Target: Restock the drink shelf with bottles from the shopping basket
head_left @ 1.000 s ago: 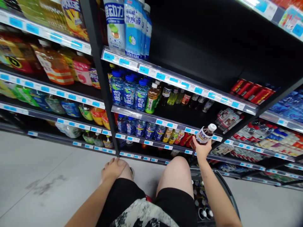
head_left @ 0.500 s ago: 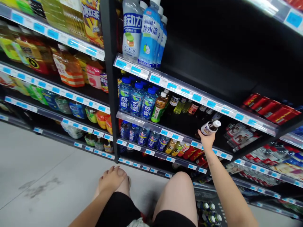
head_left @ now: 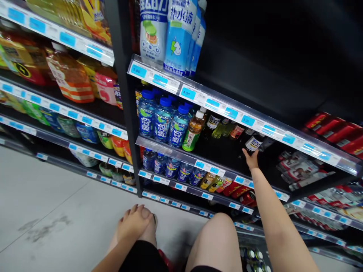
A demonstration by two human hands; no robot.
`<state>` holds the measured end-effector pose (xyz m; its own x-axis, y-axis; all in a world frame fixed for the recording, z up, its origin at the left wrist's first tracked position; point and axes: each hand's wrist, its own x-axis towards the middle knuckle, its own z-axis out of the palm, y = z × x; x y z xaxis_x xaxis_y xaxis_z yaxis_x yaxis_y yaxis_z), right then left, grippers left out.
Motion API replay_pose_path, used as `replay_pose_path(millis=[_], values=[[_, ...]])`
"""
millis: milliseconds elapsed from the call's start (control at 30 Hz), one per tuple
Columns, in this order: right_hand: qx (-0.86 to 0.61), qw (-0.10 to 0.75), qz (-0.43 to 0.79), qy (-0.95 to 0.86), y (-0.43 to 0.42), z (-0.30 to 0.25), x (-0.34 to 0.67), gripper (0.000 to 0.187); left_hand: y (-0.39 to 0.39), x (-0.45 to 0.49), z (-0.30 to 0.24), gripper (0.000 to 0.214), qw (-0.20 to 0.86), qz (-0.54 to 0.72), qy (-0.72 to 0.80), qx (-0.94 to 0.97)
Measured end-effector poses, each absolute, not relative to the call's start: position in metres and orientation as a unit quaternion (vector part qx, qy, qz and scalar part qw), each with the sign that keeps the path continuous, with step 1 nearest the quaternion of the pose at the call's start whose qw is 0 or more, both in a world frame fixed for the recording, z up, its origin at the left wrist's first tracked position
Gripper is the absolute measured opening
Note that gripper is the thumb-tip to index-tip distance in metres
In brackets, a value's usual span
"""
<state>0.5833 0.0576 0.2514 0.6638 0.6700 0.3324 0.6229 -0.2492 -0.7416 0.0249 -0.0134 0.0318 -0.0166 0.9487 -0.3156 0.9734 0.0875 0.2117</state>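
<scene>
My right hand (head_left: 251, 159) reaches into the middle shelf, its fingers around a dark drink bottle (head_left: 253, 143) with a white label. The bottle stands nearly upright under the shelf above, so its cap is hard to see. Just to its left are a pink-labelled bottle (head_left: 236, 132) and another dark bottle (head_left: 212, 123) with a white label, set further back. My left hand (head_left: 134, 223) lies over my left knee, fingers stretched out and holding nothing.
Blue-capped bottles (head_left: 161, 122) and a green-labelled tea bottle (head_left: 193, 132) line the same shelf. The shelf edge above (head_left: 198, 94) carries price tags. Red packs (head_left: 337, 130) sit to the right. Below my right arm, several capped bottles (head_left: 255, 255) stand by my right knee.
My right hand has carried the dark bottle from in front of the shelf edge back into the shelf, and the bottle is more upright. My left hand has stayed on the knee.
</scene>
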Motion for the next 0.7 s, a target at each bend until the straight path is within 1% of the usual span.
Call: replay_pose_path(millis=[33, 67, 133, 167, 200, 267, 367, 433, 500, 533, 600, 633, 700], values=[[-0.813, 0.427, 0.035, -0.395, 0.060, 0.250, 0.587, 0.099, -0.013, 0.026, 0.032, 0.063, 0.186, -0.034, 0.716, 0.672], [-0.832, 0.404, 0.043, -0.378, 0.063, 0.248, 0.590, 0.103, -0.013, 0.027, 0.032, 0.063, 0.180, -0.037, 0.719, 0.670], [-0.865, 0.359, 0.053, -0.347, 0.069, 0.242, 0.592, 0.115, -0.013, 0.028, 0.032, 0.064, 0.170, -0.047, 0.724, 0.667], [-0.879, 0.335, 0.053, -0.335, 0.072, 0.238, 0.592, 0.118, -0.012, 0.028, 0.033, 0.064, 0.169, -0.053, 0.724, 0.667], [-0.891, 0.313, 0.049, -0.326, 0.077, 0.235, 0.591, 0.117, -0.012, 0.028, 0.033, 0.064, 0.170, -0.058, 0.724, 0.666], [-0.906, 0.280, 0.035, -0.316, 0.086, 0.230, 0.588, 0.103, -0.011, 0.027, 0.035, 0.065, 0.178, -0.064, 0.723, 0.664], [-0.917, 0.255, 0.016, -0.306, 0.097, 0.228, 0.588, 0.081, -0.009, 0.024, 0.035, 0.065, 0.185, -0.063, 0.730, 0.655], [-0.920, 0.254, 0.000, -0.300, 0.101, 0.227, 0.589, 0.068, -0.007, 0.023, 0.034, 0.064, 0.186, -0.057, 0.736, 0.649], [-0.916, 0.266, -0.025, -0.300, 0.102, 0.225, 0.590, 0.061, -0.006, 0.023, 0.034, 0.064, 0.186, -0.050, 0.741, 0.643], [-0.911, 0.274, -0.037, -0.305, 0.102, 0.224, 0.590, 0.062, -0.005, 0.023, 0.034, 0.064, 0.188, -0.049, 0.742, 0.642], [-0.898, 0.295, -0.058, -0.322, 0.104, 0.223, 0.592, 0.075, -0.003, 0.022, 0.035, 0.064, 0.190, -0.053, 0.742, 0.641], [-0.885, 0.322, -0.063, -0.330, 0.106, 0.224, 0.594, 0.085, -0.002, 0.022, 0.035, 0.064, 0.190, -0.055, 0.742, 0.641], [-0.849, 0.409, -0.046, -0.332, 0.112, 0.230, 0.601, 0.101, 0.000, 0.022, 0.036, 0.064, 0.188, -0.057, 0.745, 0.638]])
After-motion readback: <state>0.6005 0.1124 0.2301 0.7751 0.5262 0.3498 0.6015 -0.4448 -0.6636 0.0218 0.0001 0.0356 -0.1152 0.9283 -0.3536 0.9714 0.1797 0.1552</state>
